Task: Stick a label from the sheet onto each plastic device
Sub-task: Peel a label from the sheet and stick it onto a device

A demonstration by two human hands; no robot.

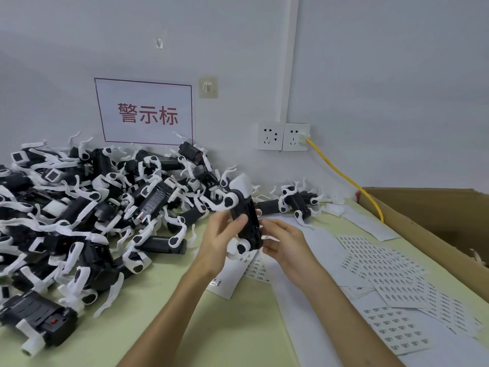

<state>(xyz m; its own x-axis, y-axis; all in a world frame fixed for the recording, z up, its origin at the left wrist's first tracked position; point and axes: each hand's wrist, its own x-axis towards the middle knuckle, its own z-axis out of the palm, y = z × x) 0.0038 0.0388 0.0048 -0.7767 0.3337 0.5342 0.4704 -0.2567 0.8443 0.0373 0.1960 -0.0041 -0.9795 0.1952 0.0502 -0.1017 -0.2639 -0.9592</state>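
Currently, item by item, as seen from beside the bench.

- Plastic device (246, 221): black body with white clips, held tilted above the table (211, 327), between both hands.
- Left hand (219, 234): fingers curled round the device's left side, thumb laid across its face, gripping it.
- Right hand (283, 242): thumb and curled fingers pinch the device's lower right edge. Something small and white shows among the fingers, too small to tell whether it is a label.
- Partly used sheet (230, 279): flat on the table just below the fingers, running under the left wrist.
- Label sheets (391, 274): a loose, overlapping fan to the right of the right fingers, apart from them, reaching toward the table's right edge.
- Pile of devices (79, 207): heaped left of the left fingers, back against the wall. Its nearest edge is close to the left wrist.
- Single device (296, 202): beyond the fingertips, near the wall.
- Cardboard box (436, 221): far right of the fingers, its flap along the table's edge.
- Yellow cable (341, 173): runs from the wall sockets (283, 136) down behind the box.
- Open room: a strip of green table beneath and between the forearms.
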